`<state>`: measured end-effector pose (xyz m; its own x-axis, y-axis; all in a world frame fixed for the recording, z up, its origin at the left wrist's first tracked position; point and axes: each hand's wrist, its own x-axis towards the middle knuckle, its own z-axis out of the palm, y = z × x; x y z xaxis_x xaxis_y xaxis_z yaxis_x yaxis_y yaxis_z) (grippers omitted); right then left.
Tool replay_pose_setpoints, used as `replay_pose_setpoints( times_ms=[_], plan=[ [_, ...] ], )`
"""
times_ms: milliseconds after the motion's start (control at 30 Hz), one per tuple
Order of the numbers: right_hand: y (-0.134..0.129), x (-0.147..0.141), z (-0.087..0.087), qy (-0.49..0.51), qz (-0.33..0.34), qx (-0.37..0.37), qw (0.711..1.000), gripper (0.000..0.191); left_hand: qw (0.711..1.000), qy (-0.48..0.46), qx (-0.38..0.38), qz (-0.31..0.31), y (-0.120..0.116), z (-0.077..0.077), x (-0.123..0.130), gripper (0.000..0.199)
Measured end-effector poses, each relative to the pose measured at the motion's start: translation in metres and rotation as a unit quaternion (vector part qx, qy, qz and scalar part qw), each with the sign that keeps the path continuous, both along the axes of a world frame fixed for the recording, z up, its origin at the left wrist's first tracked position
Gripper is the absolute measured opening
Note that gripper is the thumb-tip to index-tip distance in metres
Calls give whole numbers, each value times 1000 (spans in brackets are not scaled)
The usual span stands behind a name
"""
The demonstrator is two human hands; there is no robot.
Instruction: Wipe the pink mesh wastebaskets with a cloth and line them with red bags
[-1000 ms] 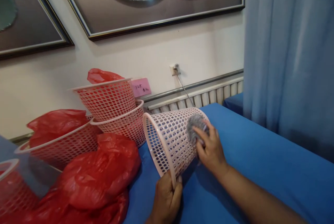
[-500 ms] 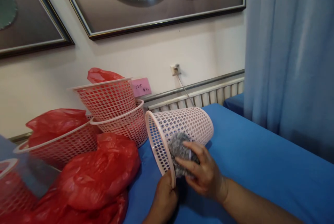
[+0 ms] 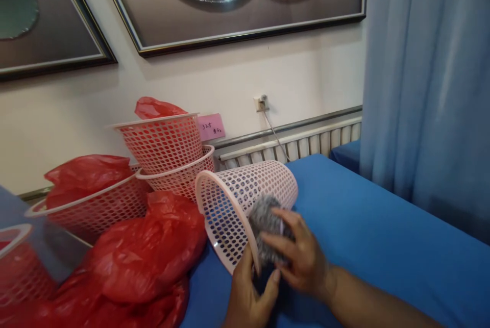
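Observation:
A pale pink perforated plastic wastebasket [image 3: 245,185] lies on its side over the blue surface, its mouth turned left toward me. My left hand [image 3: 250,289] grips the near edge of its rim, fingers on the inner side and thumb outside. In my right hand [image 3: 304,251] is a grey fuzzy cloth [image 3: 270,221], pressed against the outer wall just behind the rim. My right fingers are bent over the cloth, partly covering it.
A crumpled red plastic bag [image 3: 149,246] lies left of the wastebasket. Pink baskets with red bags, including a stacked pair [image 3: 164,139], stand farther left. Behind are a radiator [image 3: 306,147] and a wall socket [image 3: 262,104]. A blue curtain [image 3: 424,78] hangs at right.
The wastebasket has shifted left and turned so its mouth shows more. My left thumb has moved away from the rim. My right hand still keeps the cloth on the wall.

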<state>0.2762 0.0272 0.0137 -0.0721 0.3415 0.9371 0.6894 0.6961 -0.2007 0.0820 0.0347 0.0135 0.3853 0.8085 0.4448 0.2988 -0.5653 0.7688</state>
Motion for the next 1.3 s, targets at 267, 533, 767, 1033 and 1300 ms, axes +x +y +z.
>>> replay_pose_setpoints(
  times_ms=[267, 533, 767, 1033, 1300],
  plan=[
    [17, 21, -5, 80, -53, -30, 995, 51, 1000, 4, -20, 10, -1, 2, -10, 47],
    [56, 58, -20, 330, -179, -181, 909, 43, 985, 155, 51, -63, -4, 5, 4, 80],
    [-25, -18, 2, 18, 53, 56, 997, 59, 994, 86, 11, -64, 6, -6, 10, 68],
    [69, 70, -27, 329, -195, -177, 907, 42, 994, 87, -30, -61, 16, -10, 6, 97],
    [22, 26, -8, 184, -89, -70, 976, 45, 992, 79, -41, -85, 17, -10, 8, 76]
  ],
)
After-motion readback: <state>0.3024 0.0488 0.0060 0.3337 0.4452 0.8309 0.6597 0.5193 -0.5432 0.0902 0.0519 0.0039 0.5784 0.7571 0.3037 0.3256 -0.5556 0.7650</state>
